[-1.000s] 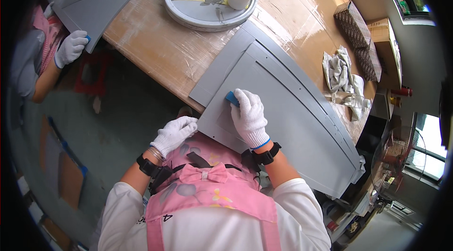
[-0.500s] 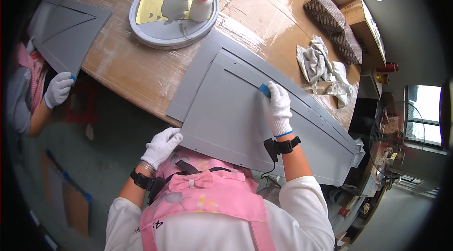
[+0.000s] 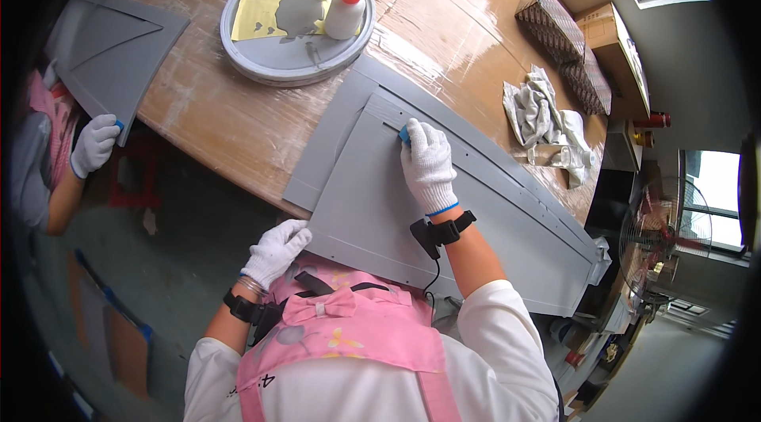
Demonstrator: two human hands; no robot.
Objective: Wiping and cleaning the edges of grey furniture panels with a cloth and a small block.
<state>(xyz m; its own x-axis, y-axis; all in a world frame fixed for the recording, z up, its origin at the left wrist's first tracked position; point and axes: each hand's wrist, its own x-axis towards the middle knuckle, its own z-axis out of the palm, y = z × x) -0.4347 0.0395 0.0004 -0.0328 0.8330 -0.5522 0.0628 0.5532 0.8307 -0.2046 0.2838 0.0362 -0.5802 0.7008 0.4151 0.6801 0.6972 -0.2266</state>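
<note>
A large grey panel [image 3: 349,188] with long grooves and small holes lies slanted in front of me, on top of another grey panel [image 3: 321,148] at the table's edge. My right hand [image 3: 429,168], in a white knit glove, is closed on a small flat blue piece [image 3: 404,135] and presses it to the upper panel beside the end of a groove. Whether the piece is a scraper or a sanding pad I cannot make out. My left hand [image 3: 276,252], gloved too, pinches the near left corner of the upper panel; its fingertips are partly hidden there.
A round grey lid [image 3: 238,57] on the table bears yellow paper [image 3: 258,10] with grey paste, a red-tipped squeeze bottle [image 3: 344,16] and a clear cup. Crumpled cloths [image 3: 533,109] lie at right, near a fan [image 3: 662,224]. At left, a co-worker's gloved hand [image 3: 95,146] holds another panel.
My right hand has slid left and slightly upward across the panel with the blue piece, toward the groove's end. My left hand stays at the corner.
</note>
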